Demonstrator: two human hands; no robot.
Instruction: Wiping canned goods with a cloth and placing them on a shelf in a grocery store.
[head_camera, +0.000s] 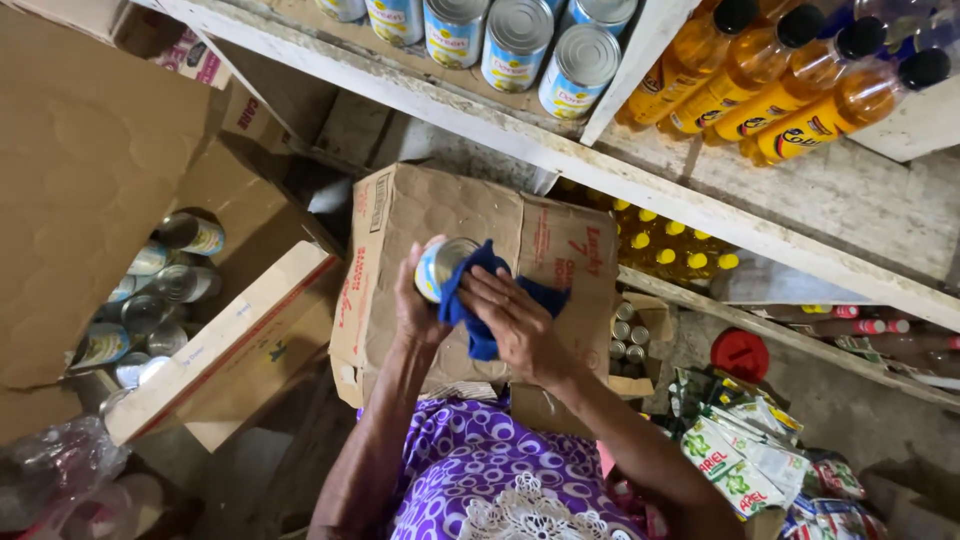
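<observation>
The left hand (415, 300) wraps its grip around a small tin can (440, 266), fingers curled about the can's side. The can lies tilted, its long axis running from the palm up toward the far right, and its shiny metal end faces up and right toward the camera. The right hand (515, 325) presses a blue cloth (480, 300) against that end, fingers laid flat and close together on the fabric, which drapes over the can's rim and hangs down between the two hands. Can and cloth are held in the air above a closed cardboard box (470, 230) just in front of the person's purple patterned dress (480, 470). To the left stands an open carton (150, 300) holding more cans of the same kind. On the far shelf (600, 165) stand a row of larger tins (520, 40) and, to the right, amber bottles (800, 80) with black caps. Yellow-capped bottles (665, 250) sit below the shelf.
</observation>
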